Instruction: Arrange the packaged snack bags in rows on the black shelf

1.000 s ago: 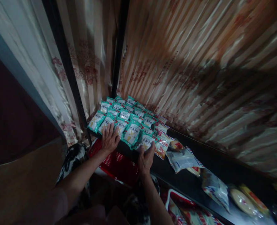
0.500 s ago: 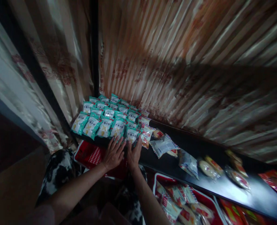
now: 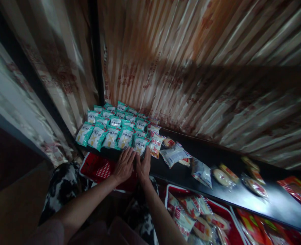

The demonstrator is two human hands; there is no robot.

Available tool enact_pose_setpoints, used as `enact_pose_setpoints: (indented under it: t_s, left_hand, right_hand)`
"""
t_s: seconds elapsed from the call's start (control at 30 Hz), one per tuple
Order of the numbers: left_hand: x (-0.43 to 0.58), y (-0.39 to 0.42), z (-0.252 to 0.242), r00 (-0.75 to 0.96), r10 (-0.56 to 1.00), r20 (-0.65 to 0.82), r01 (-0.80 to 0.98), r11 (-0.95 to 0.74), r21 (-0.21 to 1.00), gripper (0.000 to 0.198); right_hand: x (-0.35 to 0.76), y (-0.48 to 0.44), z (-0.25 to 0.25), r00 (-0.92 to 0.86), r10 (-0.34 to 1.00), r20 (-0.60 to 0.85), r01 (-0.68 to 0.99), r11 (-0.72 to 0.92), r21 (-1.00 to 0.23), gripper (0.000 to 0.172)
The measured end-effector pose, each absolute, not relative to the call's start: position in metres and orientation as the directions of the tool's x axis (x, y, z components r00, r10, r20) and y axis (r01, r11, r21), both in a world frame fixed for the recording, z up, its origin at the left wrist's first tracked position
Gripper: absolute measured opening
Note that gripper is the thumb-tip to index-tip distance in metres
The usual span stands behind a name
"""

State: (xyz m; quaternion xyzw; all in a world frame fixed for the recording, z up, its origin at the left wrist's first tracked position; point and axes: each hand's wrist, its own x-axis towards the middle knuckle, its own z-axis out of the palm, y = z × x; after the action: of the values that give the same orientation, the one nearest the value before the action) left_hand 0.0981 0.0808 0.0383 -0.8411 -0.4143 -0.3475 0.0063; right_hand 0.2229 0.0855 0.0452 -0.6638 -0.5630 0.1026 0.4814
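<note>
The front right teal snack packet [image 3: 140, 144] sits on the black shelf [image 3: 204, 153] just past both hands' fingertips, nearer the right hand [image 3: 143, 166], its thumb and fingers a bit apart; the flat left hand [image 3: 125, 165] holds nothing.

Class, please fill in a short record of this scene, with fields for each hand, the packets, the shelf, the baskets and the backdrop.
Left hand: open, fingertips by the front row's lower edge
Right hand: open, fingertips at the rightmost front packet's lower right
Packets: teal-and-white 小鱼小虾 snack packets, in rows
Shelf: black shelf, under the packets
Baskets: red basket below, left; packet-filled red basket, right
Backdrop: pleated patterned curtain
</note>
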Motion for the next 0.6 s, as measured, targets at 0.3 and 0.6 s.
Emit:
enact_pose_setpoints:
  t_s: [0.3, 0.6]
  left_hand:
    - [0.0971, 0.0812, 0.0371, 0.420, 0.703, 0.574, 0.708, -0.650, 0.277, 0.060]
    - [0.0994, 0.0752, 0.0375, 0.391, 0.726, 0.565, 0.724, -0.622, 0.298, 0.060]
  right_hand:
    - [0.2209, 0.0872, 0.0469, 0.361, 0.849, 0.386, 0.629, 0.084, -0.773, 0.065]
    - [0.2236, 0.0817, 0.0461, 0.350, 0.842, 0.411, 0.644, 0.103, -0.758, 0.065]
